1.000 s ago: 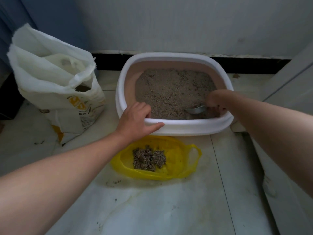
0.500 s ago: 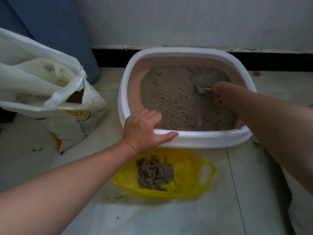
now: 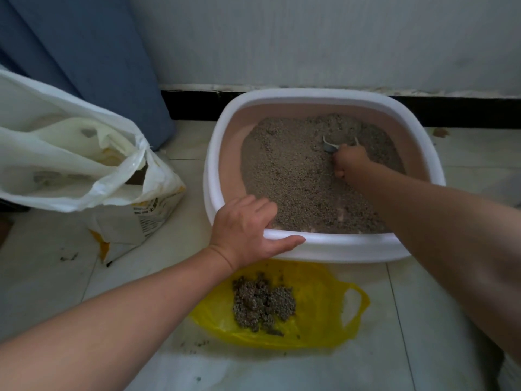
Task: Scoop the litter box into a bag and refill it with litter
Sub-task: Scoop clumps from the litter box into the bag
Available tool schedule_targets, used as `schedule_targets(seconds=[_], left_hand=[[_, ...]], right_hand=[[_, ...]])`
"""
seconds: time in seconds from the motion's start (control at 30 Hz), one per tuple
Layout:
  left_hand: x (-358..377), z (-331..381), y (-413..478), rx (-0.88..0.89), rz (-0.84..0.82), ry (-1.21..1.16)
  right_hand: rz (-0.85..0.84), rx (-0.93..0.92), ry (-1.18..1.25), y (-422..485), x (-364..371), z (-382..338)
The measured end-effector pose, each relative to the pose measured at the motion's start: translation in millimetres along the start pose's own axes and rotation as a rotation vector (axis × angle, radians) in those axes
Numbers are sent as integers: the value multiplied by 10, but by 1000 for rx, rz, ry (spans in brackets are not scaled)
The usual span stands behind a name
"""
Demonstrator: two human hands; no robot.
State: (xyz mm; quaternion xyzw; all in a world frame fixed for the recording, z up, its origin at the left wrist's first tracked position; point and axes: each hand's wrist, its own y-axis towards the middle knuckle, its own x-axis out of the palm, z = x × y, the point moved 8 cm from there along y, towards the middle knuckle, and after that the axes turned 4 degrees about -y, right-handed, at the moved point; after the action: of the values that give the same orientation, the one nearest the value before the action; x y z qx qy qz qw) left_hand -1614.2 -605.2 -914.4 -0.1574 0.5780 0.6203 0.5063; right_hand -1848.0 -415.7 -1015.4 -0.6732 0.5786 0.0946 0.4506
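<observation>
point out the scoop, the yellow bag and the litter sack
scoop (image 3: 329,147): head view, on its grey bowl.
yellow bag (image 3: 321,290): head view, on bare plastic beside its handle loop.
litter sack (image 3: 149,215): head view, on its printed side panel.

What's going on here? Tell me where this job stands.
A person is cleaning out a litter box. The left hand grips its near rim, while the right hand holds a scoop dug into the litter near the far right. A yellow bag lies on the floor in front of the box with a pile of clumps on it. An open litter sack stands to the left; refilling hasn't started.
</observation>
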Motion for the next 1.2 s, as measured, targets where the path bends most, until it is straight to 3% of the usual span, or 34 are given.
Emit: schedule_targets(seconds=[0.13, 0.37, 0.7, 1.07, 1.2], left_hand=[[-6, 7, -3, -1, -9, 2], [18, 4, -7, -15, -67, 24], [-7, 21, -13, -54, -143, 27], [-2, 52, -15, -133, -326, 4], [-23, 47, -47, -129, -317, -52]], right_hand=[[221, 12, 342, -240, -201, 68], [136, -199, 168, -750, -182, 57], [106, -331, 33, -1355, -140, 24], [82, -384, -67, -1806, -250, -13], [71, -385, -129, -1919, -298, 50]])
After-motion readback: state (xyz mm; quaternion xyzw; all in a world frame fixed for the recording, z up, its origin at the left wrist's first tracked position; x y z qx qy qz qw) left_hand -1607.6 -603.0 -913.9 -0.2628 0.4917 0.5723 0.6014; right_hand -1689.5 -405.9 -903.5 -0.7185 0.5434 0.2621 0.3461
